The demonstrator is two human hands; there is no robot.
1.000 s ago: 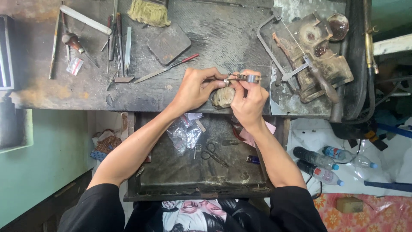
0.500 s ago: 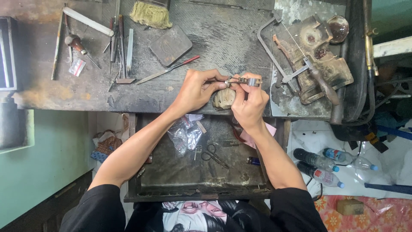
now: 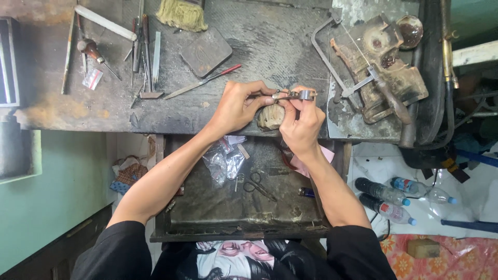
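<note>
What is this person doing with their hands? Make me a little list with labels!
Place: worn dark workbench with an open drawer under it
Left hand: pinches a thin tool against the ring
Right hand: holds a small metal ring by its fingertips
Under the hands: a wooden bench peg
On the bench: brush, files, a frame saw
In the drawer: scissors, clear plastic bags
On the floor: plastic bottles
</note>
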